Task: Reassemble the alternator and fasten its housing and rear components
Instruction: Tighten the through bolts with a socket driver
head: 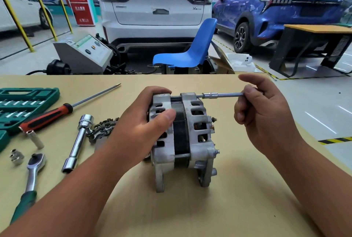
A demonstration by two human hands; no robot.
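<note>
The alternator [192, 132] stands on its mounting lugs in the middle of the tan table [190, 214], grey housing halves on either side of a dark stator band. My left hand [144, 128] grips its left housing half, thumb across the vents. My right hand [266, 114] pinches the end of a slim socket extension bar [219, 95], which lies level and meets a through bolt at the top of the right housing half. A second through bolt [213, 152] shows lower down on the right half.
Left of the alternator lie a red-handled screwdriver [49, 115], a chrome tube spanner [78, 143], a ratchet [32, 172], loose sockets [17, 156], a dark rectifier part [102, 129] and a green socket case [21, 105]. Beyond the table stand a blue chair [190, 50] and parked cars.
</note>
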